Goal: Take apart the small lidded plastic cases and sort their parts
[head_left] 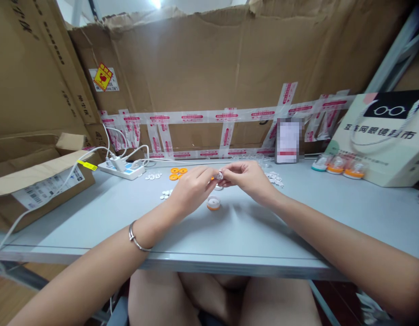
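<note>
Over the middle of the table, my left hand (192,188) and my right hand (245,179) meet fingertip to fingertip. Both pinch a small white part (219,174), whose exact kind is too small to make out. Just below them on the tabletop stands a small round piece with a white upper part and an orange base (213,203). Orange rings (174,177) lie behind my left hand, partly covered by it. Small white discs (166,194) are beside my left wrist, and more white pieces (154,176) lie farther left. Past my right hand is a pile of white parts (274,179).
A power strip (121,169) with cables and an open cardboard box (43,190) occupy the left. A phone (287,141) leans against the cardboard wall at the back. Several clear-domed pieces (337,165) with coloured bases stand at right before a paper bag (375,140).
</note>
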A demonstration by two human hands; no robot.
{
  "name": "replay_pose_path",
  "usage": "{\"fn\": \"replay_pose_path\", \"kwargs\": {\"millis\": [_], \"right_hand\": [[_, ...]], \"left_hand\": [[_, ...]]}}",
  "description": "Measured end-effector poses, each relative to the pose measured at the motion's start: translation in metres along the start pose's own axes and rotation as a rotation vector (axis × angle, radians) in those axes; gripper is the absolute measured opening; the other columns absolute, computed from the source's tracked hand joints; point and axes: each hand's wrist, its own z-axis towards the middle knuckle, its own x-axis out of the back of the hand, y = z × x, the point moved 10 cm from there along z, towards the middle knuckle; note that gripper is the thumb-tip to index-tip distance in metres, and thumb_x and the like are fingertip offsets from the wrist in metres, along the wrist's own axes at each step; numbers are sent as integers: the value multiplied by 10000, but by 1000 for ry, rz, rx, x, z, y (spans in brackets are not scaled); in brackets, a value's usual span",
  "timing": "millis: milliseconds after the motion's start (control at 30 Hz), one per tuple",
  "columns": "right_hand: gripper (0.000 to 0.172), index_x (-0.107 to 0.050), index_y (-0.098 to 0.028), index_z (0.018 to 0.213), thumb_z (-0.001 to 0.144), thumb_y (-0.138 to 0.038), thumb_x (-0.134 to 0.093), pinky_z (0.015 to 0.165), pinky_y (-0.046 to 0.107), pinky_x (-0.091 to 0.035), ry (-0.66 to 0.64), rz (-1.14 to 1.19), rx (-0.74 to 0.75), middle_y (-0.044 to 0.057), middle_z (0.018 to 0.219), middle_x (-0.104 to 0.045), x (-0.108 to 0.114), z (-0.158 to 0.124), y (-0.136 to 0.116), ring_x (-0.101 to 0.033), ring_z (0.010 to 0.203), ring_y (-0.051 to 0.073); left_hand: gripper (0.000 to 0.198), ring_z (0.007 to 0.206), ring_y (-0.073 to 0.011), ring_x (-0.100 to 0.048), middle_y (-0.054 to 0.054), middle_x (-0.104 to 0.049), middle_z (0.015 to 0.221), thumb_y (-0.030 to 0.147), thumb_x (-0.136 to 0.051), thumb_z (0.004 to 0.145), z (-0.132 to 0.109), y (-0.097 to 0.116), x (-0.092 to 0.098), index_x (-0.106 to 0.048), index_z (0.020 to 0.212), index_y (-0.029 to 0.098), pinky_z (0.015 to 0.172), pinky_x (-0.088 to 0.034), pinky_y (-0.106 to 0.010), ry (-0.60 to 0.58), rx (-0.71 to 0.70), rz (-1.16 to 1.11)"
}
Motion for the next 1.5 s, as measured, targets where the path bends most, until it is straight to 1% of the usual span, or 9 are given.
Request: {"fn": "replay_pose_path", "kwargs": {"millis": [167, 267, 433, 567, 667, 900, 1300, 1400, 1500], "right_hand": [[137, -618, -131, 639, 639, -261, -659, 606, 222, -521, -94, 133, -191, 25, 562, -657, -8, 3, 20, -627, 553, 104], [169, -605, -132, 646, 667, -295, -643, 600, 230, -520, -87, 63, -123, 26, 566, -655, -5, 4, 13, -628, 556, 111], [172, -624, -131, 689, 649, -294, -663, 613, 255, -524, 155, -192, 121, 40, 637, -666, 38, 11, -14, -642, 626, 148], [193, -674, -145, 752, 661, -313, -643, 644, 266, -509, 273, -374, 57, 62, 727, -691, 87, 25, 1, -642, 682, 164], [144, -682, -154, 732, 652, -262, -629, 634, 268, -480, 234, -628, -50, 54, 697, -689, 103, 36, 23, -637, 694, 181], [37, -625, -177, 620, 601, -208, -628, 540, 234, -422, 18, -876, -125, 13, 617, -666, 80, 39, 45, -612, 612, 153], [99, -570, -179, 563, 567, -214, -663, 481, 218, -372, 31, -935, -111, -11, 557, -621, 75, 42, 48, -558, 528, 122], [154, -576, -173, 617, 622, -304, -654, 504, 228, -395, 23, -759, -66, 11, 611, -636, 59, 32, 30, -565, 567, 127], [252, -596, -168, 799, 694, -396, -609, 579, 243, -445, -115, -404, 30, 35, 753, -668, 22, 13, 1, -604, 680, 139]], "left_hand": [[59, 722, -115, -597, -30, -648, 774, 149, -539, 789, 0, -4, 1, -559, 845, 150, 663, -485, -233, 31, 24, -103], [80, 705, -103, -598, -25, -647, 765, 162, -571, 770, 0, -9, 7, -566, 848, 149, 659, -495, -222, 114, 72, -173], [105, 680, -85, -598, -24, -646, 788, 197, -585, 756, -2, -35, 16, -576, 846, 144, 672, -517, -212, 204, 272, -274], [141, 706, -91, -603, -34, -648, 816, 178, -560, 754, -5, -53, 11, -584, 886, 134, 702, -521, -220, 166, 374, -358], [142, 685, -99, -601, -36, -653, 800, 167, -536, 755, -7, -58, 4, -599, 879, 138, 680, -516, -228, 122, 414, -362], [161, 685, -104, -599, -44, -660, 811, 186, -510, 787, -6, -56, -4, -613, 901, 137, 684, -504, -238, 64, 417, -377], [198, 712, -109, -545, -43, -600, 792, 164, -466, 832, -3, -45, -9, -605, 972, 153, 655, -458, -235, -18, 332, -321], [177, 707, -104, -550, -40, -595, 786, 166, -488, 823, -2, -46, -6, -615, 945, 158, 629, -467, -221, 17, 359, -409], [165, 716, -100, -587, -44, -622, 821, 183, -513, 813, -2, -49, -4, -594, 953, 152, 656, -500, -220, 68, 440, -615]]}}
